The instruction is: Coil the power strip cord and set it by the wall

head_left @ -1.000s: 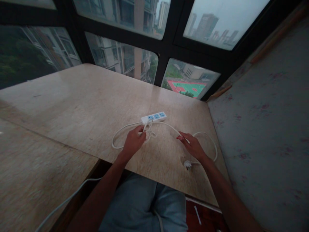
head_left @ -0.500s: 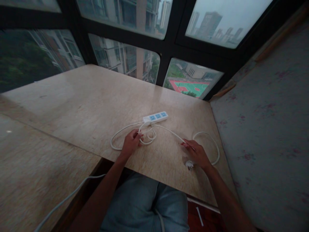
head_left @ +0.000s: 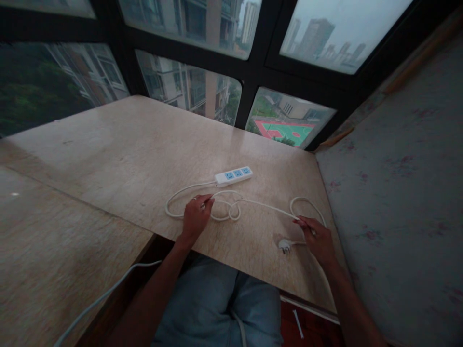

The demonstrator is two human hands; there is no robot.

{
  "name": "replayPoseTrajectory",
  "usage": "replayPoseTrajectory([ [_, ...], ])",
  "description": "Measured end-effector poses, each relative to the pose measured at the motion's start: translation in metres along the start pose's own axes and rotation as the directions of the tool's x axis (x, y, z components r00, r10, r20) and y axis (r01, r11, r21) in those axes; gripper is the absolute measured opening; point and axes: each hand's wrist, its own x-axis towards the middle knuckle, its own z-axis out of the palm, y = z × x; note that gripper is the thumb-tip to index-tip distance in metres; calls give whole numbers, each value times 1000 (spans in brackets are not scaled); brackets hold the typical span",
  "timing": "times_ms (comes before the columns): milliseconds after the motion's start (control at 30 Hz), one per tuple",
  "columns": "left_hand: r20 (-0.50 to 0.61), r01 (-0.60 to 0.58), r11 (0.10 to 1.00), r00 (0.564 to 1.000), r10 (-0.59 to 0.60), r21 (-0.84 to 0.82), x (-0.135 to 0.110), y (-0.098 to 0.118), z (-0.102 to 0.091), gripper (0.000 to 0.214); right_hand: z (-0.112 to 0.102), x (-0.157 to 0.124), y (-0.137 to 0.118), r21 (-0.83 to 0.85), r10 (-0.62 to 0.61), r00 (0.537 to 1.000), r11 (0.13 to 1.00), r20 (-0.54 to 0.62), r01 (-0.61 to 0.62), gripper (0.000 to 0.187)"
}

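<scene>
White cord of a power strip, spread in loose curves from left to right across the middle of a pale, marbled countertop. At the left, one wide curve of it leaves the strip's left end, swings outward and passes back beneath the person's left hand. That hand's fingers are drawn together in a narrow pinch, holding the cord. Just right of it lie a few overlapping loops. On their far side sits the white power strip, its blue sockets facing up.

A moment ago the loops touched the strip's near edge; now they rest apart from it. From them, the cord runs rightward in a long, shallow line to the right hand, whose fingers are also closed narrowly around it. This hand has moved right and nearer, so the stretch between the hands is longer. That suggests the tangle is loosening, though a small crossed loop remains. Left of the right hand and slightly nearer, the plug lies on the countertop, prongs toward the person. Another curve of cord arcs beyond that hand, near the patterned wall at the right.
</scene>
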Motion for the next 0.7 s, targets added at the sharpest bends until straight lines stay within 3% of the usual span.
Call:
replayPoseTrajectory([
  [100, 21, 87, 994, 996, -85, -73, 0, 2, 0, 22, 2, 3, -15, -82, -90, 996, 993, -12, 89, 36],
  [233, 49, 183, 968, 983, -177, -171, 0, 9, 1, 24, 7, 9, -72, -109, -219, 974, 971, -64, 211, 43],
  [333, 110, 210, 948, 976, -189, -238, -1, 20, 1, 25, 26, 18, -122, 54, -348, 935, 937, 61, 345, 42],
  [433, 154, 203, 939, 974, -166, -277, -3, 30, 1, 25, 62, 33, -153, 170, -423, 887, 903, 186, 395, 38],
  [600, 165, 156, 948, 980, -114, -276, -5, 33, -2, 23, 115, 57, -159, 158, -384, 854, 923, 351, 351, 23],
  [700, 59, 53, 988, 997, -44, -148, -6, 26, -7, 21, 121, 61, -149, 247, -331, 898, 932, 290, 264, 16],
])
